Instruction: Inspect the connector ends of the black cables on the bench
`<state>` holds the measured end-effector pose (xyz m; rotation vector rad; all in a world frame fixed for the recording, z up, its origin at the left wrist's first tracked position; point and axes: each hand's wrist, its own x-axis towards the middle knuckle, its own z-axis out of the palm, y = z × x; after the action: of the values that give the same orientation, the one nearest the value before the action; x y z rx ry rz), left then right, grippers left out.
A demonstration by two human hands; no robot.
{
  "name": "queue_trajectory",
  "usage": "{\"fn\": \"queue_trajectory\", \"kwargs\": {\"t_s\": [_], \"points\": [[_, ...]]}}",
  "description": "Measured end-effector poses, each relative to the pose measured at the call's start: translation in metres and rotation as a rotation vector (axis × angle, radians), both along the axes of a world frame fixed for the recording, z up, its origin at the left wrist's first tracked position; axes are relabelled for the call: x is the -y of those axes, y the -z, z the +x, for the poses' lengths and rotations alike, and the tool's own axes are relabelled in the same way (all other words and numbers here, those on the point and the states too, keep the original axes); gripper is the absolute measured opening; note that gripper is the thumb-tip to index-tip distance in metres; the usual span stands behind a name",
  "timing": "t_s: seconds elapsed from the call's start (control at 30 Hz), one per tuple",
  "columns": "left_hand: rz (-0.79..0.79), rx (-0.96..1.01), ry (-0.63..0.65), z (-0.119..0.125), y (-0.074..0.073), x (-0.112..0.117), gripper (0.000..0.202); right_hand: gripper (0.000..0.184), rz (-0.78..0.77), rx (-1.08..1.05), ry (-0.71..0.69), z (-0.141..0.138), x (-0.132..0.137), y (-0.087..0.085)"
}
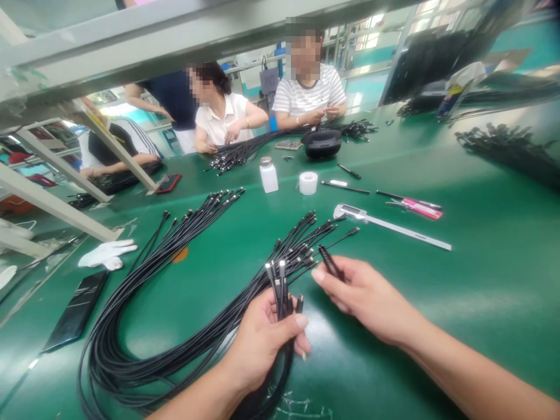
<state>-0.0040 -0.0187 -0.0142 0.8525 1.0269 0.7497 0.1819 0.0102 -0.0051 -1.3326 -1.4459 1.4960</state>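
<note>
Cables, thin and black with metal-tipped plugs, are standing bunched in the left hand, its thumb and fingers wrapping around them. The right hand, apart from it at between two and three o'clock, is pinching a short, dark stick whose use I cannot tell. The held plugs are poking up at uneven heights, so a loosening thumb could be letting the shorter ones slip. At nine o'clock, a thick U-shaped loop of long black cables is lying on the glossy green tabletop, one set of plug ends fanning out at one o'clock; a sideways tug could be snagging these against the bunch. Farther, at two o'clock, a silver-white digital caliper is resting where a swinging right wrist might be knocking it. At twelve o'clock, a white plastic bottle is standing near a white tape roll.
</note>
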Motion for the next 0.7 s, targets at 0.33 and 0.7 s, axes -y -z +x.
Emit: {"fn": "queue_trajectory", "kwargs": {"t_s": [0.33,0.7], "points": [[0.004,0.048,-0.031,-0.003,0.000,-0.004,0.034,0.039,-0.087,-0.079,-0.227,0.004,0.003,-0.011],[-0.109,0.167,-0.031,-0.006,0.002,-0.007,0.036,0.036,-0.030,-0.021,-0.215,0.006,0.001,-0.012]]}}
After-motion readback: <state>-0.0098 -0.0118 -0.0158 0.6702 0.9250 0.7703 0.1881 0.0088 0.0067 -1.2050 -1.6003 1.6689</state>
